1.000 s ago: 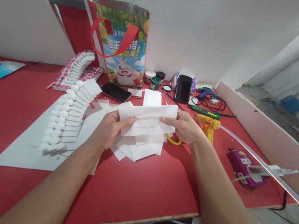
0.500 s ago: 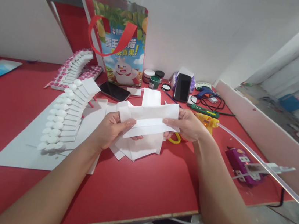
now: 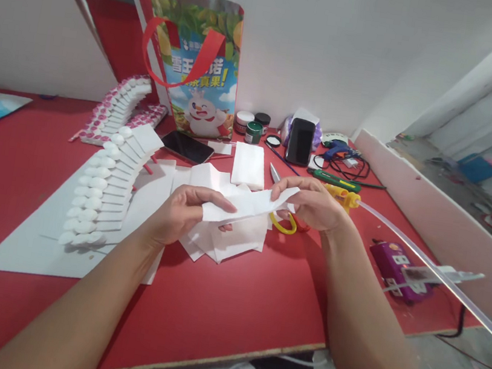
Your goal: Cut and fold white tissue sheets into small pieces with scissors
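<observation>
Our left hand (image 3: 181, 213) and right hand (image 3: 316, 205) each pinch one end of a folded white paper strip (image 3: 249, 206), which might tear if our grip pulls unevenly.

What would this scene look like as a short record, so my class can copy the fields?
Left hand: holds one end of a white strip
Right hand: holds the other end
Below the strip: loose white sheets
Surface: red table
Left side: curved row of white oval-tipped pieces
Right side: yellow glue gun, purple box
Back: printed bag, small jars
</observation>
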A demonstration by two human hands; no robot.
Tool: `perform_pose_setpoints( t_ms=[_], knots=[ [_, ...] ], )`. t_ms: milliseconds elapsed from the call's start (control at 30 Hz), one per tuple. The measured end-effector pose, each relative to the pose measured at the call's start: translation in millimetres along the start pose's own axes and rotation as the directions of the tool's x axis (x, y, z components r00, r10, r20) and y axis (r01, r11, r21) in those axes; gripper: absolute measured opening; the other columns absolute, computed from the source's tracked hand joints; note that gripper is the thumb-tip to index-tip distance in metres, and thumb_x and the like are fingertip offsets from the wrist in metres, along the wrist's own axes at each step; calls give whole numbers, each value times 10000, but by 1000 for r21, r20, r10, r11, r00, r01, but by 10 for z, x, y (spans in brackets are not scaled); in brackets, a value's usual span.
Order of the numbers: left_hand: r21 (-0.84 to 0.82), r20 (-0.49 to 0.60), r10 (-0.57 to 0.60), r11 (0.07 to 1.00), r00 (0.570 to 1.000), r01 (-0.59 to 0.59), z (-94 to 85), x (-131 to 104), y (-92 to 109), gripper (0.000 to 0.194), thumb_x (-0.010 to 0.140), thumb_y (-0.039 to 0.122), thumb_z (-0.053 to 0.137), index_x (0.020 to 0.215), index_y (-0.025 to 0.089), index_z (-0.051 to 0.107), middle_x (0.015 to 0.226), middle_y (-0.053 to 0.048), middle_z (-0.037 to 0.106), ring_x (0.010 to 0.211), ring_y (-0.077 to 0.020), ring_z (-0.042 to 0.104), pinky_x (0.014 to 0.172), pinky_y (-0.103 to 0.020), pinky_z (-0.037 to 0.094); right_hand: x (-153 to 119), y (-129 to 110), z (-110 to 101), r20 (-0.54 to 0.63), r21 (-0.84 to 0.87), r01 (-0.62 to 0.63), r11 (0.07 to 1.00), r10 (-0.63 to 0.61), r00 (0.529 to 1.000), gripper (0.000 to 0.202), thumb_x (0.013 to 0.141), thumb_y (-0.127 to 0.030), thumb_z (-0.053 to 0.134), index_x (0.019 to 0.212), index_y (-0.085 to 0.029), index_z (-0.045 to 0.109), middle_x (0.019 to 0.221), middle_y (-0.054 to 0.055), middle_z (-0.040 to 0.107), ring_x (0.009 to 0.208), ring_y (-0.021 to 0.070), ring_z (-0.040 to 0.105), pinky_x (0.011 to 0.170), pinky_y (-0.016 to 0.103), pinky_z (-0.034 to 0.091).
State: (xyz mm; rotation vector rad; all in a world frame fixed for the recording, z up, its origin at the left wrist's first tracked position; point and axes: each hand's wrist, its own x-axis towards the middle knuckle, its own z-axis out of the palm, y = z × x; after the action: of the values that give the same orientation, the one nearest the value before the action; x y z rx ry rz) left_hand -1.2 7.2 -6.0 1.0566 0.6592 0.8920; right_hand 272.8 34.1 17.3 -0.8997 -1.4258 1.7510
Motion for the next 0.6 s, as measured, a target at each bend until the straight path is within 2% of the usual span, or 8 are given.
perform_pose_setpoints(
  t_ms=[67, 133, 233, 300, 367, 467, 533, 600],
  knots=[
    [22, 54, 1, 1000, 999, -2, -19, 7, 20, 261, 687, 240, 733, 897, 146, 855, 922, -112, 799, 825, -240, 741, 734, -297, 607, -12, -12, -3, -12, -49, 6, 999, -7, 1000, 349, 781, -469, 718, 799, -121, 725, 603, 34, 627, 528, 140, 560, 539, 273, 431],
    [123, 39, 0, 992, 999, -5, -35, 17, 21, 305, 771, 359, 687, 893, 136, 855, 925, -133, 798, 873, -257, 724, 757, -308, 584, -13, -16, 11, -71, -137, 8, 991, -17, 997, 478, 831, -602, 658, 773, -131, 720, 628, 40, 629, 552, 143, 553, 562, 285, 427],
    [354, -93, 5, 935, 996, 28, -45, 32, -14, 268, 795, 427, 762, 799, 172, 845, 821, -99, 791, 808, -230, 707, 764, -300, 549, 5, -9, 59, -175, -288, -4, 958, -48, 983, 349, 753, -480, 801, 736, -149, 692, 701, 13, 630, 626, 124, 551, 609, 264, 418],
    [447, -124, 24, 894, 992, 34, -40, 35, -34, 224, 734, 395, 849, 835, 195, 839, 895, -83, 803, 878, -236, 713, 817, -302, 538, 20, -3, 84, -211, -343, 10, 939, -88, 974, 290, 681, -358, 869, 778, -157, 684, 776, 3, 642, 676, 119, 558, 643, 259, 430],
    [474, -95, 32, 880, 995, 17, -32, 31, -33, 364, 735, 383, 860, 1061, 226, 819, 1124, -83, 787, 1057, -262, 695, 896, -312, 526, 30, 4, 90, -228, -349, 36, 936, -122, 966, 313, 674, -337, 877, 860, -166, 691, 799, 3, 650, 691, 128, 570, 641, 266, 442],
    [454, -30, -54, 889, 998, 61, -25, 20, -10, 658, 772, 367, 837, 1391, 253, 645, 1337, -92, 703, 1236, -291, 627, 952, -339, 518, 32, 15, 83, -229, -338, 58, 939, -142, 963, 376, 673, -361, 889, 947, -176, 711, 738, 5, 648, 667, 152, 584, 589, 273, 441],
    [449, 13, -137, 886, 990, 117, -25, 13, 0, 608, 781, 370, 828, 1346, 215, 670, 1277, -103, 728, 1182, -291, 657, 923, -340, 531, 28, 20, 94, -210, -347, 74, 935, -154, 965, 373, 674, -381, 894, 935, -175, 727, 703, 7, 643, 648, 156, 584, 564, 273, 433],
    [444, 35, -186, 883, 982, 151, -22, 6, 1, 421, 784, 390, 825, 1137, 173, 753, 1121, -98, 773, 1030, -268, 712, 861, -330, 550, 24, 20, 125, -188, -344, 87, 935, -159, 969, 353, 684, -395, 888, 910, -174, 731, 688, 8, 642, 637, 154, 583, 557, 271, 432]
  ],
)
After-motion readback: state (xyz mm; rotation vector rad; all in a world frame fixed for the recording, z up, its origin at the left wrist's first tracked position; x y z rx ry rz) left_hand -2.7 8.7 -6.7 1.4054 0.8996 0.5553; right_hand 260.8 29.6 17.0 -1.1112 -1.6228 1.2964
